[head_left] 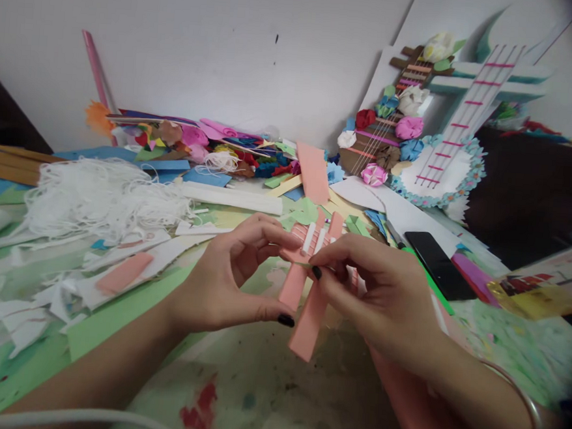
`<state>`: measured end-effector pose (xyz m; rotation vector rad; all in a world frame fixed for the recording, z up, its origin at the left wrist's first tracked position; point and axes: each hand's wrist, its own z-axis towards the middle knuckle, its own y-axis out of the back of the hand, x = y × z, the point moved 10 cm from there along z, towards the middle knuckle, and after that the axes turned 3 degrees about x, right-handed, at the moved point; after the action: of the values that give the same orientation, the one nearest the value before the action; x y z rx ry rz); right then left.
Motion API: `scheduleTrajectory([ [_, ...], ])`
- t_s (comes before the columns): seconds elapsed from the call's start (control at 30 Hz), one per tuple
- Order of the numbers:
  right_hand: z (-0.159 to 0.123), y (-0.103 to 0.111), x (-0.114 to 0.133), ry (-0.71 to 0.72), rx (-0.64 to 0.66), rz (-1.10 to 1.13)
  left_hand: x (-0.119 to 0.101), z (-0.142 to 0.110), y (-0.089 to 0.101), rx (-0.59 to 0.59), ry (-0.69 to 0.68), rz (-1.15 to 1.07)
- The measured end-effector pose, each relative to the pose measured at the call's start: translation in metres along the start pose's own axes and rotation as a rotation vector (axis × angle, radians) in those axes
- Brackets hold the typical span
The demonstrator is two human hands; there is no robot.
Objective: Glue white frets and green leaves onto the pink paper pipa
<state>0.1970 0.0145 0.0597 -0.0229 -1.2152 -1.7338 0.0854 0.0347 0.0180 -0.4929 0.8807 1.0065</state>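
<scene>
A pink paper model instrument is held up in front of me, with crossing pink strips and short white strips on its head. Its longer pink body runs back beneath my right forearm. My left hand grips the head from the left, fingertips on top and thumb under a pink strip. On the near side, my right hand has thumb and index finger pinched together at the edge of the head. A thin pale sliver shows at those fingertips; whether it is a string or a paper edge I cannot tell.
White string is heaped at left beside paper scraps. Coloured paper lies along the wall. Two decorated paper instruments lean at back right. A black phone lies to the right. A white cable crosses the front left.
</scene>
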Motion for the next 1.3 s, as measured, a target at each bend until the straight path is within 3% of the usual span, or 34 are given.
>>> scheduleTrajectory([
  [1.3, -0.004, 0.002, 0.024, 0.118, -0.111, -0.186, -0.002, 0.0, 0.0, -0.017, -0.008, -0.004],
])
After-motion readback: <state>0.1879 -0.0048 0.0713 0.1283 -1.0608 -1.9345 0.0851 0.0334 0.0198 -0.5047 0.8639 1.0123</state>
